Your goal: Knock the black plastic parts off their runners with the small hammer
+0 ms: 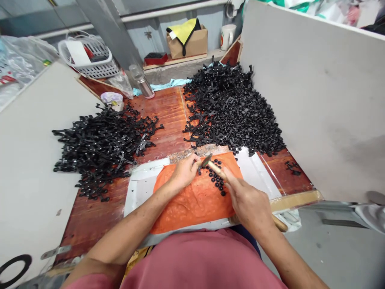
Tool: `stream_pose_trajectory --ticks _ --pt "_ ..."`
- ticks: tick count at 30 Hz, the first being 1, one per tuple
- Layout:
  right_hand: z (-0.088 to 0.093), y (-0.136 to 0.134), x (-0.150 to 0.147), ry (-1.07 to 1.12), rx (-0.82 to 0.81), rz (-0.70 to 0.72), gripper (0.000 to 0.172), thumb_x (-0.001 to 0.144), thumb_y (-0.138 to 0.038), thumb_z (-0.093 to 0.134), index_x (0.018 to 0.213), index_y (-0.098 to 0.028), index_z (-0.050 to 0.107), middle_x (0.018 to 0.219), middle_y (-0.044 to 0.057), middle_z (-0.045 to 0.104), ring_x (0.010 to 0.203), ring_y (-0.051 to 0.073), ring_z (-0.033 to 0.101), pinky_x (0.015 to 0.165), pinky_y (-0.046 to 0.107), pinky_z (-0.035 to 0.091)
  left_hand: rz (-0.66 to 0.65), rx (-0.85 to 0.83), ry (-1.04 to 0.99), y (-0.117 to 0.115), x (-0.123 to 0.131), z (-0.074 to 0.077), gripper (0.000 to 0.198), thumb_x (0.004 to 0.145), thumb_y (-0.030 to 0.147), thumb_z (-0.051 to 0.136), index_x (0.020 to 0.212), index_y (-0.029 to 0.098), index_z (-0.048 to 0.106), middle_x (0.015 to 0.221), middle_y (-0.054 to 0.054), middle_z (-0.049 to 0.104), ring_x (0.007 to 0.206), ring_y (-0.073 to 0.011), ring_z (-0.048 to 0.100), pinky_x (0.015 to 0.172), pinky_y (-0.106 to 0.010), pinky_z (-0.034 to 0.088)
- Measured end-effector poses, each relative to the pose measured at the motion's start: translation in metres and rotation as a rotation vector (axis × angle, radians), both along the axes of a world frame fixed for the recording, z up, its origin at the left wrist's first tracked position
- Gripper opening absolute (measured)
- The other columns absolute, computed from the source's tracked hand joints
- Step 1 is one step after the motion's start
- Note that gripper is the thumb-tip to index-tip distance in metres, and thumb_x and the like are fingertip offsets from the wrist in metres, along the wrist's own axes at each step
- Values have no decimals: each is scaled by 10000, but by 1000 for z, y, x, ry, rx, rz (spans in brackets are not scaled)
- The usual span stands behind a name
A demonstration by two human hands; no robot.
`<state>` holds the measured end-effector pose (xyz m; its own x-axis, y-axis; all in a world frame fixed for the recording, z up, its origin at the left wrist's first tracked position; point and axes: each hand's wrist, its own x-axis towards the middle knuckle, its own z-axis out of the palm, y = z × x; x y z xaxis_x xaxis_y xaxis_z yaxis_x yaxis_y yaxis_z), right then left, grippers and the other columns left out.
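My right hand (251, 202) is wrapped round the wooden handle of a small hammer (217, 170). The hammer's dark metal head lies close by the fingertips of my left hand (185, 171). Those fingertips are pinched together, and a small black part (199, 171) shows just below them; how much of it they hold is hidden. Under both hands spreads an orange cloth (192, 208). Several round black button-like pieces (217, 180) lie loose on it beside the hammer. The handle's rounded end sticks out behind my right hand.
Heaps of small black parts rise at left (99, 148) and right (234, 108) on the red-brown wooden table (162, 104). Pale upright boards (315, 100) flank it. Behind stand a steel flask (144, 84), a white basket (96, 70), a cardboard box (195, 44) and a mug (227, 38).
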<state>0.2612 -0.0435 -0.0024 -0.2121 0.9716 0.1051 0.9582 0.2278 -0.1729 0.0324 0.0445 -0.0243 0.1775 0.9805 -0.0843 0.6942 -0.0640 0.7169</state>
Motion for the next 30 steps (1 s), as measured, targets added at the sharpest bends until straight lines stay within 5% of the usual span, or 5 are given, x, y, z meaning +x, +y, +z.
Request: stream_pose_trajectory --ticks 11,17,21,26,30 --pt "18 14 1 629 -135 -96 307 997 -404 507 1224 -263 659 846 -2 745 694 173 674 659 265 490 136 -326 -649 -12 -4 14 286 897 442 589 1051 201 585 572 87 440 434 -88 364 460 -218 300" --pt "11 25 -32 907 -356 24 172 901 -362 642 1023 -245 675 837 -29 702 746 157 626 710 257 475 173 -368 -855 -43 18 26 494 784 519 753 1094 190 552 635 73 512 506 -81 477 518 -208 396" --pt "3 23 -42 950 -340 -1 91 885 -298 616 920 -227 662 785 -29 677 726 148 605 707 254 464 64 -318 -614 -59 6 32 479 902 526 620 1238 192 555 653 31 588 579 -149 581 604 -269 470" --pt "6 19 -38 1036 -367 2 103 858 -303 624 911 -217 645 787 -26 656 710 144 589 690 257 466 46 230 96 -69 -16 50 322 948 364 572 1234 233 641 990 -89 712 956 -272 637 917 -404 464" --pt "9 16 -41 1163 -409 16 97 825 -293 633 883 -216 621 778 -28 638 712 140 582 684 252 489 -259 189 20 -72 -3 54 302 1006 301 467 1265 266 619 1076 -68 718 986 -249 633 936 -373 448"
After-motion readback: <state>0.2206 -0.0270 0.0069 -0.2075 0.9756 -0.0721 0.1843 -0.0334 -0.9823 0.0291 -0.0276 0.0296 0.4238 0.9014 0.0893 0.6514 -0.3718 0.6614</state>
